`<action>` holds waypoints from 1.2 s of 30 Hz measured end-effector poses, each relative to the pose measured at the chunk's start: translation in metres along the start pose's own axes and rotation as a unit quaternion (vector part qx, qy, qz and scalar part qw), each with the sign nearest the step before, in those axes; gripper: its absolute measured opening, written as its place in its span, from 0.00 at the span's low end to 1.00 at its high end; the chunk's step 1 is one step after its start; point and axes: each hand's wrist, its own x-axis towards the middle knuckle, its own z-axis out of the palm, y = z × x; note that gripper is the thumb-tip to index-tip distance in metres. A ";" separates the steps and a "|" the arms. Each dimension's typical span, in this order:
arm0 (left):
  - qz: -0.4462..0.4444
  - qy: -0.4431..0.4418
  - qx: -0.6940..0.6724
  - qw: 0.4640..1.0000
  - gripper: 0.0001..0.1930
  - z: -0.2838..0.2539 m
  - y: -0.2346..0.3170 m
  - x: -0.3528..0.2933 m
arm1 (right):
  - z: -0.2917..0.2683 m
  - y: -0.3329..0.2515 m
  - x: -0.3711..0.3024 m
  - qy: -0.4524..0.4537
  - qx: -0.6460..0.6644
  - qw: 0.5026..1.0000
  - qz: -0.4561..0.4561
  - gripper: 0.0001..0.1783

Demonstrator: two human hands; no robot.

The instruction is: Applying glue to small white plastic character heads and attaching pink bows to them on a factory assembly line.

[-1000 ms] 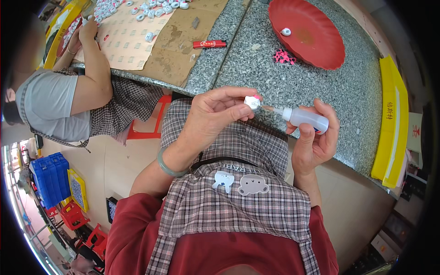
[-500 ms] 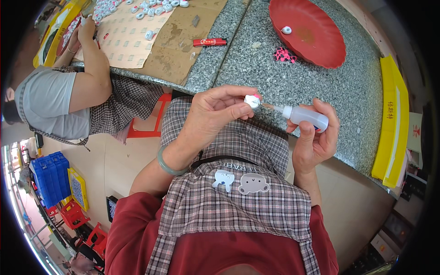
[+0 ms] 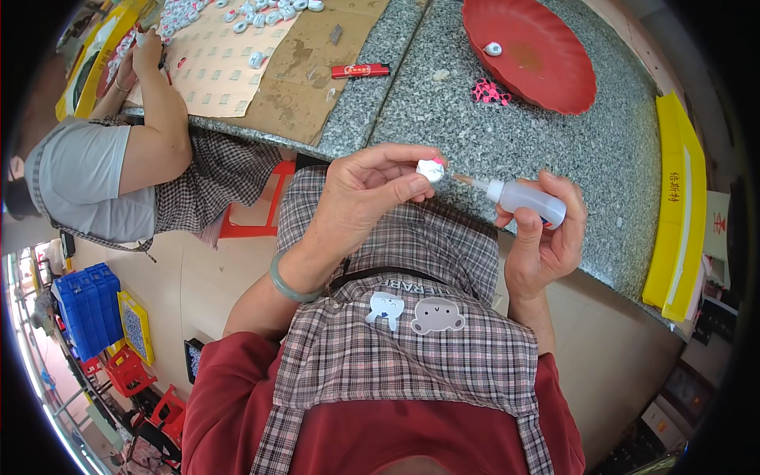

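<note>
Above the near edge of the grey speckled stone table (image 3: 443, 111), the left hand (image 3: 366, 186) pinches a small, rounded white-and-pink piece (image 3: 430, 170) between thumb and fingers. The right hand (image 3: 540, 252) grips a translucent plastic squeeze bottle (image 3: 526, 199), its thin nozzle pointing toward the piece, just short of touching. Beyond, small bright-pink pieces (image 3: 490, 93) lie beside a red, scalloped-rim dish (image 3: 546, 55).

The left hand (image 3: 372, 186) has drawn the small white-and-pink figurine (image 3: 430, 171) slightly leftward, away from the nozzle (image 3: 473, 183) of the squeeze bottle (image 3: 532, 203); the tip, earlier touching or just beside it, now stands apart across a visible gap.
</note>
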 end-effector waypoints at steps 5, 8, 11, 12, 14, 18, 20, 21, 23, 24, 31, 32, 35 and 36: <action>0.010 0.007 0.010 1.000 0.15 -0.001 0.000 0.000 | 0.003 -0.004 0.000 0.014 0.005 1.000 0.004 0.21; 0.023 0.001 0.028 0.999 0.17 -0.003 -0.002 -0.001 | 0.004 -0.004 0.000 0.012 0.000 1.000 -0.003 0.20; 0.021 0.004 0.027 0.999 0.17 -0.003 -0.002 -0.001 | 0.004 -0.006 0.000 0.000 -0.007 1.000 0.004 0.20; 0.019 0.005 0.026 0.999 0.17 -0.003 -0.002 -0.001 | 0.004 -0.006 0.000 0.000 -0.006 1.000 0.004 0.20; 0.015 0.002 0.027 1.000 0.17 -0.003 -0.002 -0.001 | 0.004 -0.007 0.000 -0.005 0.015 1.000 0.022 0.20; 0.002 -0.011 0.029 1.000 0.17 -0.002 -0.002 -0.002 | 0.005 -0.008 0.001 -0.006 0.039 0.998 0.045 0.19; -0.008 -0.022 0.033 0.999 0.17 -0.002 -0.001 -0.002 | 0.005 -0.009 0.001 -0.004 0.045 0.998 0.052 0.19; -0.008 -0.022 0.033 0.999 0.17 -0.002 -0.001 -0.002 | 0.005 -0.010 0.001 -0.006 0.048 0.997 0.056 0.19; -0.011 -0.031 0.042 0.999 0.16 -0.002 -0.001 -0.003 | 0.005 -0.011 0.002 -0.008 0.055 0.996 0.065 0.19; -0.012 -0.035 0.046 0.998 0.16 -0.002 -0.001 -0.003 | 0.004 -0.010 0.002 -0.008 0.055 0.996 0.065 0.19; -0.014 -0.064 -0.005 0.998 0.15 -0.006 -0.005 0.000 | -0.001 -0.007 -0.001 -0.014 -0.014 1.000 0.016 0.21; -0.015 -0.071 -0.020 0.997 0.15 -0.007 -0.006 0.001 | -0.001 -0.008 -0.001 -0.014 -0.014 1.000 0.016 0.21; -0.022 -0.080 -0.044 0.996 0.15 -0.009 -0.007 0.002 | 0.000 -0.009 -0.001 0.006 -0.008 1.000 0.012 0.22; -0.024 -0.084 -0.055 0.995 0.15 -0.009 -0.007 0.002 | 0.000 -0.009 -0.001 0.006 -0.008 1.000 0.012 0.22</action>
